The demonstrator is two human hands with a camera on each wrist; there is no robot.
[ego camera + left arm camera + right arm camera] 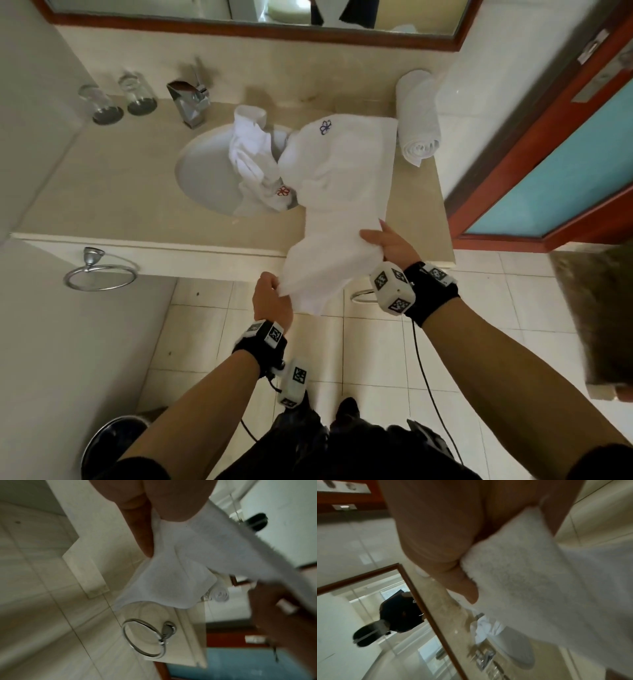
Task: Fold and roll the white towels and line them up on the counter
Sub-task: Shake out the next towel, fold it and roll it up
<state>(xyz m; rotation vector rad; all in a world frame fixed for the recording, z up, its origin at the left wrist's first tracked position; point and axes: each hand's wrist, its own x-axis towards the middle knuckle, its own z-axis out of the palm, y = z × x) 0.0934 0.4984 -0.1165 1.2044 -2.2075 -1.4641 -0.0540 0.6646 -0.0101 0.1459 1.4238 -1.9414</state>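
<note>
A white towel (346, 178) with a blue logo lies stretched over the beige counter (113, 192), its near end hanging past the front edge. My left hand (272, 296) pinches the near left corner of this towel (171, 577) below the counter edge. My right hand (387, 241) grips the near right edge of the towel (530, 574), thumb on top. A rolled white towel (418, 120) lies at the counter's right end by the wall. A crumpled white towel (257, 161) with a red logo sits in the sink (202, 174).
A chrome tap (190, 99) and two glass tumblers (120, 99) stand at the back left. A mirror (239, 13) hangs above. Towel rings (99, 270) hang under the counter front. A wooden door frame (513, 154) is to the right, a bin (113, 442) on the floor.
</note>
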